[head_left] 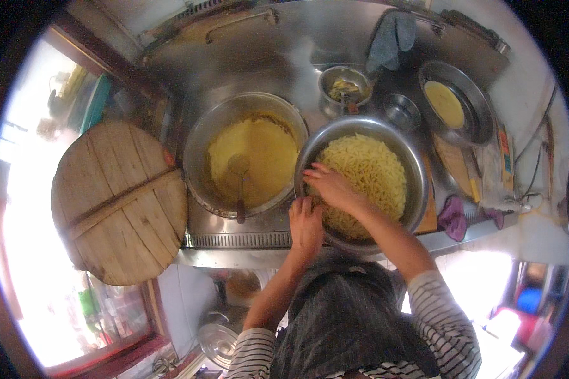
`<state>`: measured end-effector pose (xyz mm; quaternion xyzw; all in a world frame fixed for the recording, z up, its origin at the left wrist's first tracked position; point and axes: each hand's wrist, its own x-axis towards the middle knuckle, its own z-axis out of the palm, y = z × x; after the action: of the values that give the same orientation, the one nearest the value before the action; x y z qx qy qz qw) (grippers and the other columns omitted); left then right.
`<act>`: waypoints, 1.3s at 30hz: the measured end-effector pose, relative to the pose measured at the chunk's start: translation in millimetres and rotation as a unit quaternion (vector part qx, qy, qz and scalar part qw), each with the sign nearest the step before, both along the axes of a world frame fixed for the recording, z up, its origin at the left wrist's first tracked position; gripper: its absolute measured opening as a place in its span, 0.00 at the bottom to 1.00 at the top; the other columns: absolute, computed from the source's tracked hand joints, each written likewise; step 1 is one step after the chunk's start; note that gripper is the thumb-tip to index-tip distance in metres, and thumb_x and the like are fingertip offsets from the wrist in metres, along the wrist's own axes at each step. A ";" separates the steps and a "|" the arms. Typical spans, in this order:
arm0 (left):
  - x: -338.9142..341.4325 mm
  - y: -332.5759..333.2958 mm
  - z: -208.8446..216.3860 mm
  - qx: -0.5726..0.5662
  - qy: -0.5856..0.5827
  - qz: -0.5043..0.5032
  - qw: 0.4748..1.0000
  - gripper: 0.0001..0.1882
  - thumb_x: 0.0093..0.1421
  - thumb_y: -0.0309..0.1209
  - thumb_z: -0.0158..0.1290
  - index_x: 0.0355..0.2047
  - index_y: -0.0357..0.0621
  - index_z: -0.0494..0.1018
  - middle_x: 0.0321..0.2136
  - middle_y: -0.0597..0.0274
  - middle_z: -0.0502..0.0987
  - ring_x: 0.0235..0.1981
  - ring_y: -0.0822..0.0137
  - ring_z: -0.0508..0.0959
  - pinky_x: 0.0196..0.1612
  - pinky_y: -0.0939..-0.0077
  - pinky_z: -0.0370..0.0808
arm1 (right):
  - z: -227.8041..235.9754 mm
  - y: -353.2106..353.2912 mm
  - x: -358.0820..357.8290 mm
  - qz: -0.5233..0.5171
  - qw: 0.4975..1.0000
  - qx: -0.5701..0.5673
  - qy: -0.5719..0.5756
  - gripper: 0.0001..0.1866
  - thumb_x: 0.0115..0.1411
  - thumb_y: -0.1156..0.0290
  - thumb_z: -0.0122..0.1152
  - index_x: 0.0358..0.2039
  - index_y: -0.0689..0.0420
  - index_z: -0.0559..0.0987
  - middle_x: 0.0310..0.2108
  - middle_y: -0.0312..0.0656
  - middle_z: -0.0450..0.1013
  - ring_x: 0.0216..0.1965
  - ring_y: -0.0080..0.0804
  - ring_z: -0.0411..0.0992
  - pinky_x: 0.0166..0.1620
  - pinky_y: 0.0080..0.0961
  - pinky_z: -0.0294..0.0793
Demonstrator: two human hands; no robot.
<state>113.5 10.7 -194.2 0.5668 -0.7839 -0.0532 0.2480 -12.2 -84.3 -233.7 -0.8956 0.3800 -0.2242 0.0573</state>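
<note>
The metal bowl [413, 165] sits at the front edge of the steel counter [265, 227], right of the large pot [196, 158]. Pale yellow strips [376, 161] fill the bowl. The left hand [306, 224] is at the bowl's front-left rim, fingers bent; its grip on the rim cannot be confirmed. The right hand [334, 188] reaches across the strips to the bowl's left inner side, fingers slightly apart; its underside is hidden, so whether it holds strips cannot be determined. A ladle [240, 192] rests in the pot, which contains yellow food. A round wooden lid [120, 189] stands left of the pot. At far right, a narrow coloured package [505, 155] carries markings too small to read. A purple cloth [453, 218] lies at the counter edge.
</note>
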 end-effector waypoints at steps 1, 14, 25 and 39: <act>4.2 4.7 1.3 -0.009 0.029 -0.001 1.000 0.14 0.40 0.22 0.48 0.31 0.39 0.71 0.38 0.54 0.68 0.41 0.51 0.65 0.43 0.59 0.64 | -4.6 -5.3 1.7 0.019 0.998 0.011 0.053 0.17 0.44 0.77 0.47 0.38 0.57 0.74 0.40 0.44 0.69 0.44 0.42 0.65 0.45 0.36 0.66; 30.9 9.4 -14.3 0.084 0.283 0.040 0.955 0.14 0.44 0.22 0.53 0.34 0.42 0.68 0.37 0.52 0.68 0.39 0.51 0.65 0.40 0.62 0.65 | 29.9 37.2 -76.2 -0.130 0.966 0.223 0.017 0.18 0.41 0.77 0.52 0.37 0.59 0.74 0.36 0.48 0.70 0.40 0.42 0.68 0.42 0.38 0.67; 23.7 -26.1 -29.3 0.296 0.134 0.138 0.936 0.11 0.55 0.28 0.42 0.33 0.28 0.61 0.21 0.40 0.72 0.25 0.46 0.74 0.24 0.59 0.69 | -32.3 142.2 -221.5 -0.517 0.844 0.091 -0.105 0.24 0.45 0.73 0.53 0.46 0.62 0.65 0.40 0.53 0.66 0.39 0.48 0.66 0.42 0.35 0.66; -36.0 16.5 10.9 0.464 0.280 0.142 0.829 0.16 0.51 0.34 0.51 0.31 0.31 0.65 0.25 0.42 0.73 0.30 0.42 0.73 0.33 0.56 0.68 | -34.9 116.8 -278.1 -0.546 0.767 0.227 -0.251 0.15 0.47 0.73 0.53 0.39 0.57 0.73 0.28 0.48 0.72 0.30 0.35 0.72 0.36 0.26 0.69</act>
<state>77.5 27.1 -183.2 0.6808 -0.4752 -0.5310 0.1698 -290.3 32.5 -268.6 -0.4101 0.8165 -0.3419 0.2199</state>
